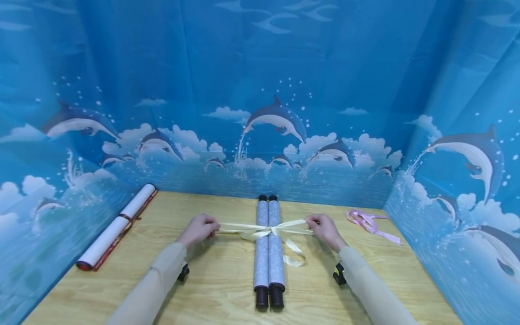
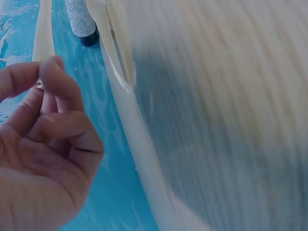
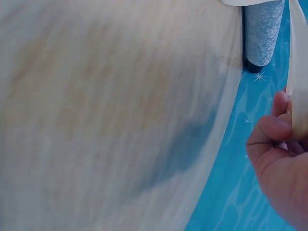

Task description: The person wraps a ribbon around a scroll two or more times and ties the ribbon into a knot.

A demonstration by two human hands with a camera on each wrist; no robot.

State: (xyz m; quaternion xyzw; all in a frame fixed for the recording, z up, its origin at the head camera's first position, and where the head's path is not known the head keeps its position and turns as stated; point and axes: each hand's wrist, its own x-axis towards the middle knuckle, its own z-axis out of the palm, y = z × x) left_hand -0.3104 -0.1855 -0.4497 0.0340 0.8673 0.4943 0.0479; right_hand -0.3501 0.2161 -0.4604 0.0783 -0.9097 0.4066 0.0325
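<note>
Two grey patterned scrolls [image 1: 262, 262] with dark end knobs lie side by side, pointing away from me. A cream ribbon [image 1: 294, 223] crosses over their upper half, gathered in a knot on top. My left hand [image 1: 200, 229] pinches the ribbon on the left side and my right hand [image 1: 325, 229] pinches it on the right, so it stretches nearly straight between them. One loose ribbon end curls on the table right of the scrolls. In the left wrist view, thumb and fingertips [image 2: 53, 67] close on the ribbon; the right wrist view shows the ribbon [image 3: 298, 72] running into the curled fingers.
On the left of the wooden table [image 1: 227, 289] lies a white scroll [image 1: 107, 232] with a red-brown cord along it. A pink ribbon [image 1: 367, 222] lies loosely at the back right. Blue dolphin-print curtains [image 1: 227, 67] enclose the back and sides.
</note>
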